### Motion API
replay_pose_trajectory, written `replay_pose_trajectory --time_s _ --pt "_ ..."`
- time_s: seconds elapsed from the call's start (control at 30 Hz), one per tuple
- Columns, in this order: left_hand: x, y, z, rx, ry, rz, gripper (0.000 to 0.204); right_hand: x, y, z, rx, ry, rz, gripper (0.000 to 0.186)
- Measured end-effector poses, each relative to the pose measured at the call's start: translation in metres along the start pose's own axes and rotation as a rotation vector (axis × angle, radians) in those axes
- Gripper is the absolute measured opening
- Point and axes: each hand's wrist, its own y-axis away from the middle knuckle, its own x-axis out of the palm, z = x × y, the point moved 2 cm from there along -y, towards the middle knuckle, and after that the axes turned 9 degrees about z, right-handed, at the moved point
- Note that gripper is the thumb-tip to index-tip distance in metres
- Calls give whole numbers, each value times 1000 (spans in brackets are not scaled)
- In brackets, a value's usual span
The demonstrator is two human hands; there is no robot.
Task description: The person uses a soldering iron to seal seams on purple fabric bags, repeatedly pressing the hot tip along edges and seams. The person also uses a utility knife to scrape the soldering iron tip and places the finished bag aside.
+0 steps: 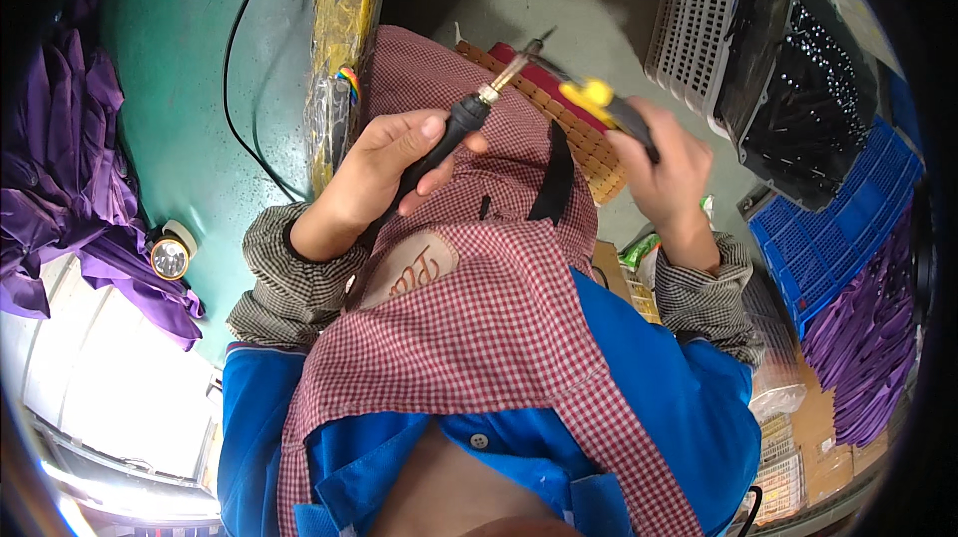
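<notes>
My left hand (394, 160) is closed around the black handle of a soldering iron (465, 120), which points up and to the right over my lap. Yellow-and-black pliers (591, 95) are gripped in my right hand (667, 163). Their dark jaws reach left to the metal end of the iron, close to its tip. Whether the jaws touch or clamp it, I cannot tell. Below both tools lies a red-and-white checked apron (429, 228) over my lap.
At the left, a green tabletop (180, 138) carries purple cloth (70, 158), a round lamp (171, 254) and a black cable (230, 68). A worn, taped edge (344, 28) borders it. On the right stand a white crate (699, 13), a dark bag of thin rods (808, 88), a blue crate (838, 223) and purple bundles (866, 327).
</notes>
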Motion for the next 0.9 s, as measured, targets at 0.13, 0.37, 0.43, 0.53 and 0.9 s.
replay_pose_trajectory --time_s 0.13,0.37,0.43,0.53,0.9 --pt "-1 1 4 13 65 17 45 7 6 -21 444 -106 -16 24" --pt "-1 2 -1 164 -36 123 48 3 2 -30 443 -141 -57 24" --pt "-3 1 0 120 -82 87 47 -1 8 -16 231 -138 -112 24" --pt "5 4 3 126 10 138 44 2 6 0 113 -93 -106 24" --pt "2 3 5 143 -3 104 51 1 2 -11 318 -136 -143 19"
